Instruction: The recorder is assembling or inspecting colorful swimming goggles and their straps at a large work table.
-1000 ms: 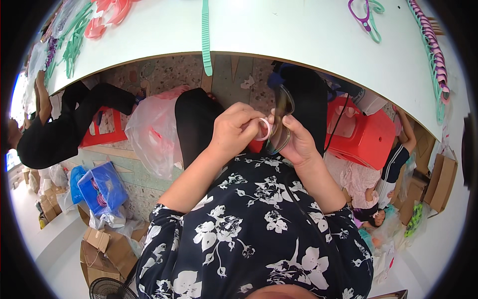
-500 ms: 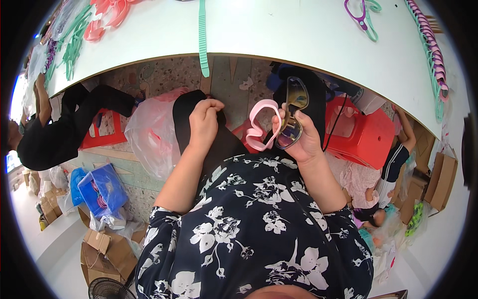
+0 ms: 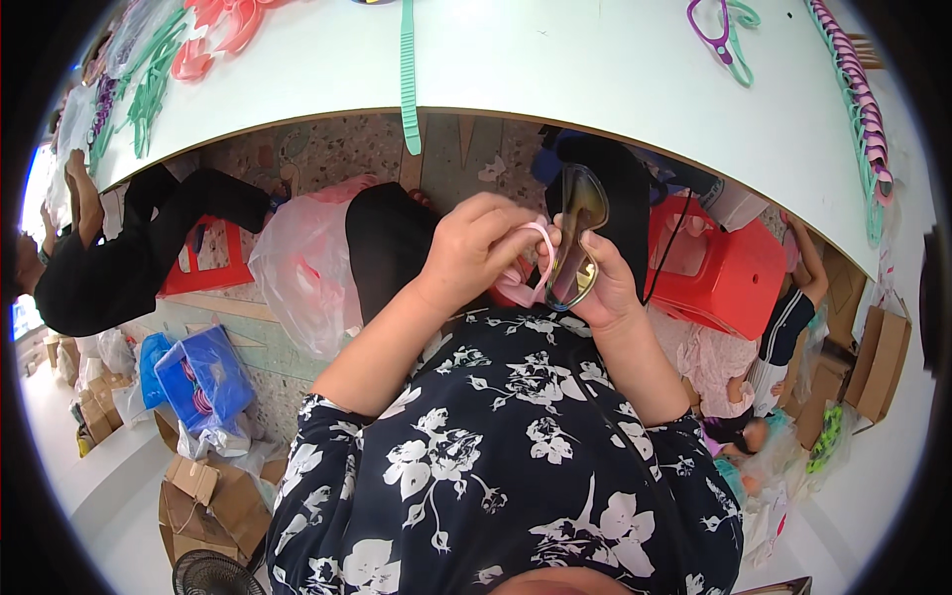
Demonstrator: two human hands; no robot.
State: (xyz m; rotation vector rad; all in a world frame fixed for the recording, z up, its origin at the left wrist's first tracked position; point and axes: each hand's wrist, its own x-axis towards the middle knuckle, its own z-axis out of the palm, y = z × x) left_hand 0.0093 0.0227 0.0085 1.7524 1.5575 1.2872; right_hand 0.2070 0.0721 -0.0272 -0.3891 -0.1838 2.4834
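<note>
In front of my body, my right hand (image 3: 609,286) grips a mirrored goggle lens (image 3: 585,203), a one-piece shield with a dark gold-green sheen, held on end. A soft pink goggle gasket (image 3: 536,290) meets the lens along its left side. My left hand (image 3: 474,248) is closed on the gasket, with bent fingers over its upper left part. Those fingers hide much of the gasket, and whether it is seated on the lens edge cannot be made out.
A white table (image 3: 595,59) curves across the far side, with a green ribbed strap (image 3: 409,79) hanging over its edge. Purple-and-green goggle parts (image 3: 729,40) and pink pieces lie on it. A red stool (image 3: 739,278) stands right; a clear plastic bag (image 3: 302,268) is left. Other people sit at both sides.
My left hand has moved right from beside the gasket and taken hold of it. The lens has turned slightly in my right hand, and the gasket is now bent and partly covered.
</note>
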